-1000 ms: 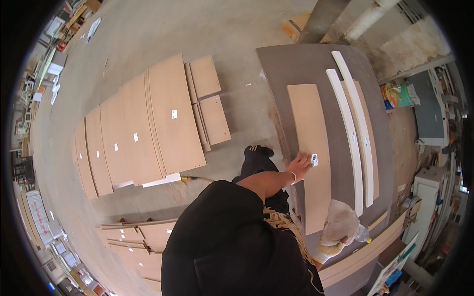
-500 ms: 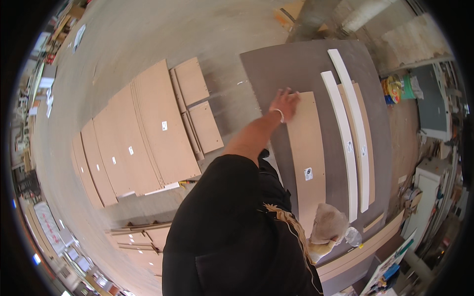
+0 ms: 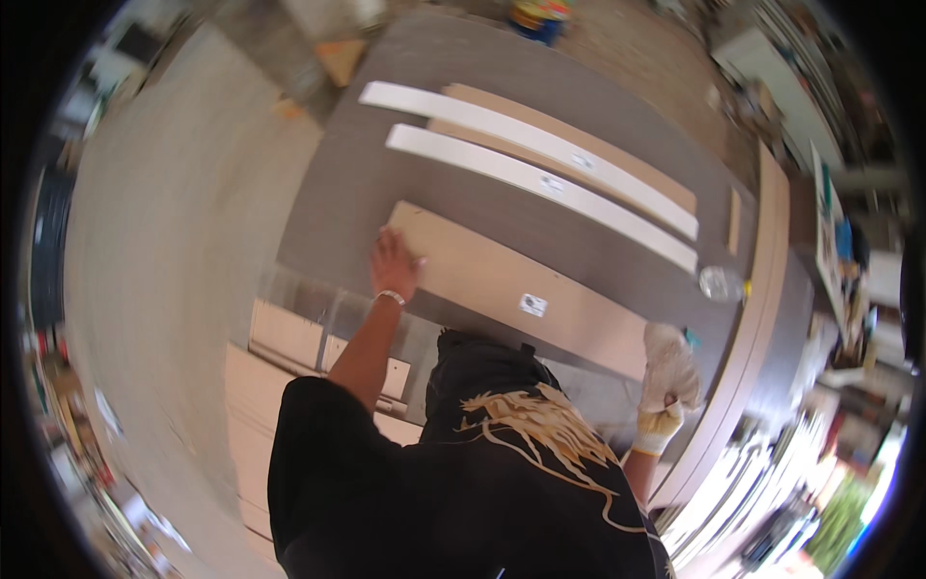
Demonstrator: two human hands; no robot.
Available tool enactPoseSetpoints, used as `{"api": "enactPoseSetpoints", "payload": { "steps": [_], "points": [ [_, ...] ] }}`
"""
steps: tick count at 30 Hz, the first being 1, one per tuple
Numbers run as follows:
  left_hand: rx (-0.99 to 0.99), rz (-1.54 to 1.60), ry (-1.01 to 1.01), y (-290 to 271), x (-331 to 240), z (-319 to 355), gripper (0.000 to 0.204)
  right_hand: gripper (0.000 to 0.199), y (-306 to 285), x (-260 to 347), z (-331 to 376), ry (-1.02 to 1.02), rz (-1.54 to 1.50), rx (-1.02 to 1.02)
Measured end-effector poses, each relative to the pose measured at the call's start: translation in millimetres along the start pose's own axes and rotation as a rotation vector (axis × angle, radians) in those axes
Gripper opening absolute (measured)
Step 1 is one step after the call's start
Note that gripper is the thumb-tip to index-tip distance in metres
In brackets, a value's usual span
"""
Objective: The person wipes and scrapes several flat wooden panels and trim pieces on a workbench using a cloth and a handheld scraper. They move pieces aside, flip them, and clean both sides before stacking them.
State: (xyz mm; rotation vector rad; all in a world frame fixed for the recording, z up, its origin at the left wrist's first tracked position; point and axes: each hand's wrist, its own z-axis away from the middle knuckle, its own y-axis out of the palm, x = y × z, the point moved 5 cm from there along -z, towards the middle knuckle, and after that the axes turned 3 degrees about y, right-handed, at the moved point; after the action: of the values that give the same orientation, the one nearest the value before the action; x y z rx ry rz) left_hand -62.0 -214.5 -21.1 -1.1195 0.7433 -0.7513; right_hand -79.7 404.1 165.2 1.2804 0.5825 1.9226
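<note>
grey table (image 3: 386, 183): two white strips (image 3: 540, 179), hands (image 3: 394, 262) on one board (image 3: 502, 285).

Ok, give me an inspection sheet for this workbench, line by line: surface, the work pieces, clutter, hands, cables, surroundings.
Surface: grey worktable, flat, mostly bare at its left side.
Job's things: tan wooden board lies flat near the front edge, with a small white sticker on it.
Clutter: two white strips lie side by side over a longer tan panel; a clear round object sits near the right edge.
Hands: bare left hand rests on the board's left end; right hand, in a pale glove, is at its right end, grip unclear.
Cables: nothing seen.
Surroundings: pale floor; more tan panels lower down; blurred shelves at right.
</note>
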Motion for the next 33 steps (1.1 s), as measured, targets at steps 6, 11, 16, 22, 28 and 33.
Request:
{"api": "enactPoseSetpoints", "payload": {
  "steps": [6,11,16,22,28,33],
  "points": [
    [0.066,-0.136,-0.014,9,28,-22,0.115,0.089,-52,77,86,-0.315,-0.275,0.141],
    [0.268,0.142,0.219,13,63,-103,0.129,0.084,-121,89,131,-0.421,-0.167,-0.232],
    [0.460,-0.293,0.113,0,16,-115,0.110,0.076,-147,59,135,-0.348,-0.301,-0.337],
    [0.082,-0.235,0.579,60,-231,37,0.083,0.072,-193,6,148,-0.117,-0.377,-0.499],
    [0.284,0.010,1.026,125,-438,229,0.072,0.063,-249,-11,153,0.014,-0.498,-0.540],
    [0.559,0.127,1.659,113,-515,297,0.065,0.056,-291,27,105,-0.101,-0.392,-0.735]
  ]
}}
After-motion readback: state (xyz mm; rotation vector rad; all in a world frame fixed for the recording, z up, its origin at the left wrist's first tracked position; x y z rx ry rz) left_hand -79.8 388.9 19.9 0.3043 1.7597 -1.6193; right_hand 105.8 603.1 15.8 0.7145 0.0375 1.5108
